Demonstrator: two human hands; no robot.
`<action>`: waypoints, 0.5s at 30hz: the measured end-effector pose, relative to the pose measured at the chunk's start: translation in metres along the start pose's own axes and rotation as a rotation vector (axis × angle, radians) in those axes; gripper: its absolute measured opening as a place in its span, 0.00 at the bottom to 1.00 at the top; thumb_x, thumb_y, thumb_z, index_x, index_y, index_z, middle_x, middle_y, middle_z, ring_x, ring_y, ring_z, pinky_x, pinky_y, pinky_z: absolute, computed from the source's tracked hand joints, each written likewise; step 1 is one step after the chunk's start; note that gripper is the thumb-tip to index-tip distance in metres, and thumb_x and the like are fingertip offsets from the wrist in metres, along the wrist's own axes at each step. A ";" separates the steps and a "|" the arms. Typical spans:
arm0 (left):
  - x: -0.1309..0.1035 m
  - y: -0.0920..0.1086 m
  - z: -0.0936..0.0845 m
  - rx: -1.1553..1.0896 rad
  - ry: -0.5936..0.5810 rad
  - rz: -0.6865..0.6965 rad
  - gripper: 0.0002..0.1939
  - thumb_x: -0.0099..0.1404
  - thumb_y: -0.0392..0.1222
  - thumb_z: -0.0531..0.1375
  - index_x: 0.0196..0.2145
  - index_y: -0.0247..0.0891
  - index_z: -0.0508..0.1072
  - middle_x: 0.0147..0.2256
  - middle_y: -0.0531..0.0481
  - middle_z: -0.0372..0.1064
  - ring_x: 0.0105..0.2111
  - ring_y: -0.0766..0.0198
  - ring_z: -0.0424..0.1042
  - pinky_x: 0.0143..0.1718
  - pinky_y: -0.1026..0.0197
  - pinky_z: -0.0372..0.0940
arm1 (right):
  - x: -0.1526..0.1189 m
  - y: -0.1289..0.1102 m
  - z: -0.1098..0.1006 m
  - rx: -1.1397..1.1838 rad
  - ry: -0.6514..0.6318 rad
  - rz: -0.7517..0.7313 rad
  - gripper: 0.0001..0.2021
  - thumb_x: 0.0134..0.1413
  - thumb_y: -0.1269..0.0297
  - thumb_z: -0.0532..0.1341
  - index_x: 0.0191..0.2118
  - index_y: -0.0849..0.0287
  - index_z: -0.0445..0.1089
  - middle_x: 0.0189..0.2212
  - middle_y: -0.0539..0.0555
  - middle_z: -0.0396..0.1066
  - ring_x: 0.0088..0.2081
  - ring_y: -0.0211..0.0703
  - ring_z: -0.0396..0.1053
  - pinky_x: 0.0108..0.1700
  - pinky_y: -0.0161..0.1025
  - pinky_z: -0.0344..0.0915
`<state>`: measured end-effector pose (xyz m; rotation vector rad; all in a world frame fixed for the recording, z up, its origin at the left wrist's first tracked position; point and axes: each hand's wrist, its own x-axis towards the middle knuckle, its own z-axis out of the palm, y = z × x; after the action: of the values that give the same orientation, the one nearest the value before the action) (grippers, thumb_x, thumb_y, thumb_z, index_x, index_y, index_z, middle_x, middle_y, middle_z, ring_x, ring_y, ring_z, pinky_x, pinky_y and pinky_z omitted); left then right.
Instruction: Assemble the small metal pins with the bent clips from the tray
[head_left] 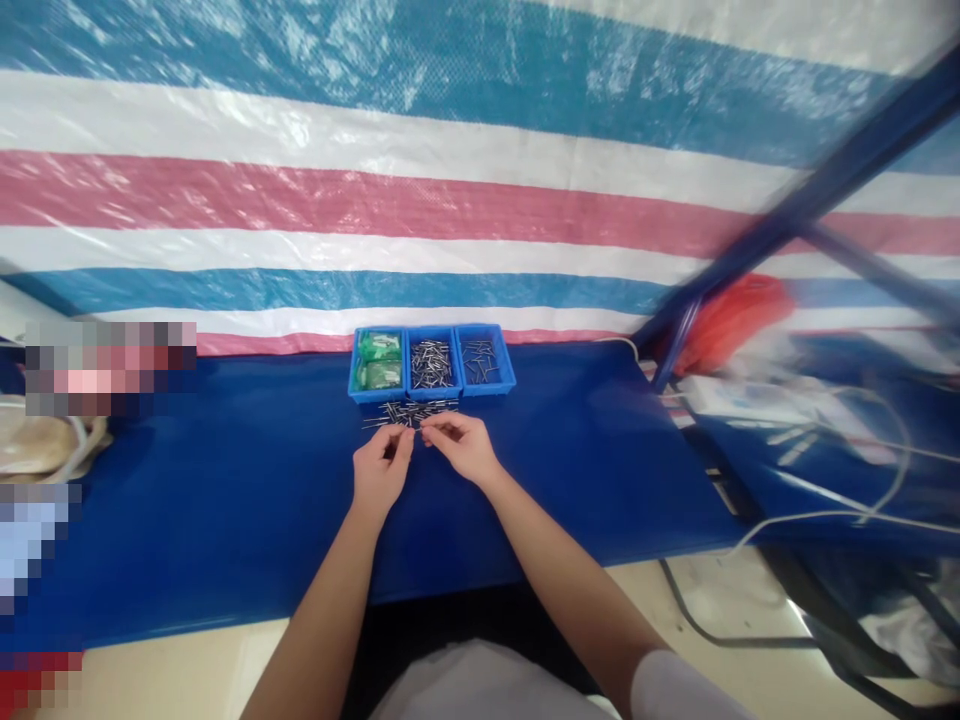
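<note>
My left hand (382,462) and my right hand (461,446) are close together over the blue table, each with its fingers pinched. Between the fingertips a small thin piece shows, too tiny to name. Just beyond the hands lies a loose pile of metal pins (401,411). Behind the pile, three blue bins stand side by side. The left bin (377,397) holds green and clear packets (381,360), the middle one (433,395) many short metal pins (431,364), and the right one (489,385) thinner metal pieces (480,361).
The blue table (225,500) runs up to a striped plastic sheet (420,200). On the right are a blue metal frame (757,240), a red bag (739,315) and a second table with white cables (900,480). A blurred-out area lies at the left edge.
</note>
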<state>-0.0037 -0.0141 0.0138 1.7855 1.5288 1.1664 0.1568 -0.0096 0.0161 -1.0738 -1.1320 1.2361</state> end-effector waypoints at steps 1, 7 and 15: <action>0.000 0.000 0.000 0.005 0.001 0.004 0.14 0.67 0.51 0.58 0.34 0.39 0.75 0.23 0.54 0.72 0.24 0.68 0.71 0.31 0.66 0.64 | 0.000 -0.001 0.000 -0.003 0.000 0.000 0.14 0.47 0.53 0.70 0.36 0.58 0.78 0.30 0.54 0.78 0.30 0.43 0.76 0.36 0.42 0.77; 0.000 -0.001 -0.001 0.019 -0.032 0.024 0.18 0.69 0.50 0.55 0.25 0.39 0.71 0.20 0.55 0.70 0.21 0.69 0.69 0.29 0.67 0.62 | -0.001 0.000 0.000 -0.024 -0.029 -0.021 0.13 0.49 0.54 0.69 0.37 0.58 0.78 0.31 0.54 0.78 0.30 0.41 0.76 0.35 0.40 0.75; 0.000 0.001 -0.001 -0.002 -0.057 0.042 0.20 0.69 0.49 0.55 0.22 0.38 0.72 0.19 0.54 0.69 0.21 0.69 0.69 0.28 0.66 0.63 | -0.001 0.005 -0.002 -0.170 -0.064 -0.156 0.10 0.52 0.59 0.67 0.39 0.58 0.78 0.36 0.55 0.78 0.32 0.41 0.75 0.36 0.38 0.73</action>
<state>-0.0043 -0.0149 0.0150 1.8421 1.4638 1.1261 0.1579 -0.0108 0.0110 -1.0554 -1.3635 1.0733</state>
